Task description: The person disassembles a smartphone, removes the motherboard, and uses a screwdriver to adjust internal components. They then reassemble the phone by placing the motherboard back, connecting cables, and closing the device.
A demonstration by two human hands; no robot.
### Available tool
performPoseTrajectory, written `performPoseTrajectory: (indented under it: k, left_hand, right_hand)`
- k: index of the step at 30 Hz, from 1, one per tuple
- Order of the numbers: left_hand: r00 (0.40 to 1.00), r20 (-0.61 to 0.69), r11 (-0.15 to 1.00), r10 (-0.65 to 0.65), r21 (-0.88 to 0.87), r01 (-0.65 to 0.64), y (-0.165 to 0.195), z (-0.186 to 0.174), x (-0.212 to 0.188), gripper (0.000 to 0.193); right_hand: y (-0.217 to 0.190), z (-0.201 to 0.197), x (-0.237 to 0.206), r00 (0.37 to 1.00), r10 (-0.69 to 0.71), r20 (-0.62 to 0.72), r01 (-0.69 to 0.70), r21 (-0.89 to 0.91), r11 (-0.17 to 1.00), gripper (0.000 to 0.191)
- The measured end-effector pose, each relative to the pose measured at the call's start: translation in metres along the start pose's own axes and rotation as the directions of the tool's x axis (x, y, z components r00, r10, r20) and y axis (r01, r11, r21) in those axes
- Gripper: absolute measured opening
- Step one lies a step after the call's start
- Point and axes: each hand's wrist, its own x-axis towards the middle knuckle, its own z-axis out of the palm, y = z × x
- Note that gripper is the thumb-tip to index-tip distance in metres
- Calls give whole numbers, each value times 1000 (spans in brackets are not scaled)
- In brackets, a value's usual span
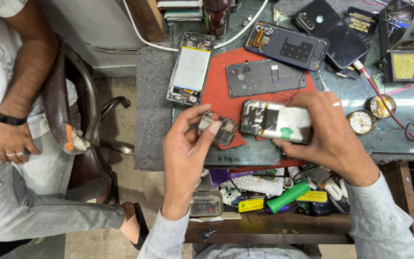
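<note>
Head view – items on and over the counter
Left hand (pixel 185 148): raised over the counter's front edge, fingers (pixel 212 127) grasping a small dark circuit board (pixel 222 129) between thumb and fingertips.
Right hand (pixel 329 129): fingers clenched around an opened phone body (pixel 276 122) – silver battery face up, held just right of the circuit board, above the red mat (pixel 221 86).
Red mat: bears a dark phone back cover (pixel 264 76); partly under both held pieces.
Counter (pixel 154 96): green-grey top; an opened phone with white panel (pixel 190 68) lies at the mat's left edge, a blue phone frame (pixel 286 46) behind the mat.
Right side: two small round tins (pixel 362 122), a red cable (pixel 384 103).
Lower shelf (pixel 264 225): green cylinder (pixel 288 195) among clutter.
Far left: a seated person's hand (pixel 10 141) with rings and a black wristband, resting on the lap.
</note>
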Motion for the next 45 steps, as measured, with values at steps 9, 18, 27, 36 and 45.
performPoseTrajectory:
  k: [9, 18, 27, 36, 45]
  left_hand:
    - [981, 196, 949, 6, -310, 56, 15, 63, 102, 47]
    - [973, 230, 930, 13, -360, 73, -29, 151, 188, 50]
    - [951, 307, 927, -41, -344, 151, -48, 214, 232, 52]
    - [947, 321, 943, -3, -315, 110, -11, 153, 167, 50]
    - [946, 323, 934, -8, -336, 122, 5, 150, 165, 48]
  right_hand:
    - [22, -27, 87, 999, -47, -28, 46, -16, 999, 71]
    - [140, -20, 100, 954, 251, -166, -205, 251, 946, 64]
    - [210, -65, 123, 949, 237, -210, -203, 169, 964, 62]
    - [113, -56, 105, 961, 178, -213, -160, 102, 982, 58]
    - [107, -62, 101, 962, 187, -198, -166, 118, 979, 56]
